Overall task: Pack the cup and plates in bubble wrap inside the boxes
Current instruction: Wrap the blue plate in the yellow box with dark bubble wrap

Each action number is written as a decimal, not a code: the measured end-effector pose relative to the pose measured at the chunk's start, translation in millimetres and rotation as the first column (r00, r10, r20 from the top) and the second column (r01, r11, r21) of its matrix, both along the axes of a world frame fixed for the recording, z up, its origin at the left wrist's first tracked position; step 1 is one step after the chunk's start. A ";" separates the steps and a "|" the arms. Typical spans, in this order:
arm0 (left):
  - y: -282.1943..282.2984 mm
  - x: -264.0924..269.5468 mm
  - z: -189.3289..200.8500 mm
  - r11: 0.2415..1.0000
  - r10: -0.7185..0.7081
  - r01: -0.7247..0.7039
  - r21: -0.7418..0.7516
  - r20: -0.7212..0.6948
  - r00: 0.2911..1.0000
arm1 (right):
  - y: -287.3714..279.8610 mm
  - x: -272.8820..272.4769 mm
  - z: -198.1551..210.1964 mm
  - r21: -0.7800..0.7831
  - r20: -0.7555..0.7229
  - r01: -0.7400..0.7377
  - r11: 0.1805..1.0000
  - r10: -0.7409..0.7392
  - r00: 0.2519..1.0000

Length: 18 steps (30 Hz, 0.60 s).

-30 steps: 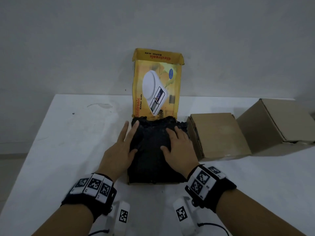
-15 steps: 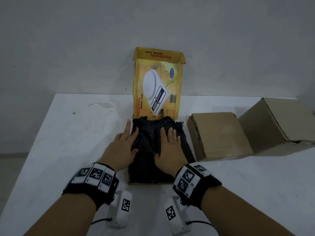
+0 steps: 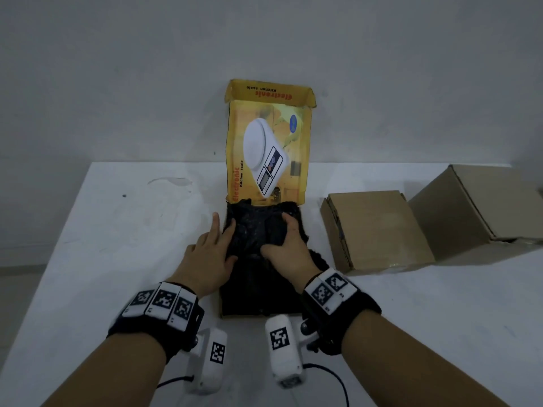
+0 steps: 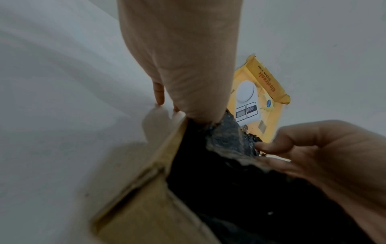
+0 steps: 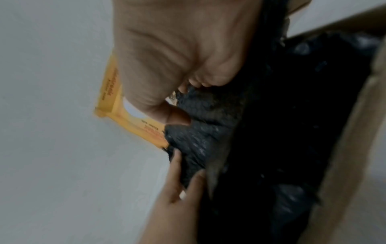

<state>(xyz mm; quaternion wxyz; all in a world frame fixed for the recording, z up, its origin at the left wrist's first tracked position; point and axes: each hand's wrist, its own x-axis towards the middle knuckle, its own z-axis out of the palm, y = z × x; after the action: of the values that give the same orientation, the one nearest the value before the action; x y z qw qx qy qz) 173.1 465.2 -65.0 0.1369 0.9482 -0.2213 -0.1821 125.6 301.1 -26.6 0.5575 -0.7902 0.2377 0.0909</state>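
Observation:
A yellow kitchen-scale box [image 3: 266, 148] lies open on the white table [image 3: 117, 245], its lid standing against the wall. Black bubble wrap [image 3: 258, 286] fills its tray, whose cardboard wall [image 4: 158, 189] shows beside my left wrist. My left hand [image 3: 221, 233] lies with straight fingers along the wrap's far left edge, the index finger outside the box on the table. My right hand [image 3: 279, 235] is curled on the wrap's far end, thumb and fingers [image 5: 179, 118] pinching a raised fold of it. No cup or plate shows; the wrap hides whatever is under it.
Two closed brown cardboard boxes stand to the right of the yellow one, the nearer one [image 3: 376, 227] close beside it and a larger one [image 3: 482, 212] at the table's right end. The wall rises right behind the table. Bare tabletop stretches to the left.
Both hands slid toward the far end of the wrap. My right hand went from lying flat on it to curling round a fold. The left stayed flat at the left edge.

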 end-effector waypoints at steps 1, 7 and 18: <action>-0.1 -0.5 0.1 1.000 0.000 0.000 -0.002 0.004 1.000 | -8.2 -0.1 5.6 -0.020 -0.013 0.014 1.000 -0.014 1.000; 0.7 -3.9 -3.3 0.999 0.017 -0.016 -0.033 0.034 0.999 | -44.2 -20.7 28.5 -0.603 -0.126 -0.165 0.781 0.112 0.986; -0.5 -3.0 -3.8 0.999 -0.002 0.004 -0.036 0.058 0.998 | -33.5 -41.3 26.7 -0.594 -0.152 -0.291 0.750 0.250 0.956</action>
<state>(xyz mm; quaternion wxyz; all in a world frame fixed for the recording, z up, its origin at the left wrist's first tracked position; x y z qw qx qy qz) 170.1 464.7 -68.8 0.1471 0.9502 -0.2298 -0.1507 84.3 267.6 0.2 0.2455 -0.9502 0.1547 0.1136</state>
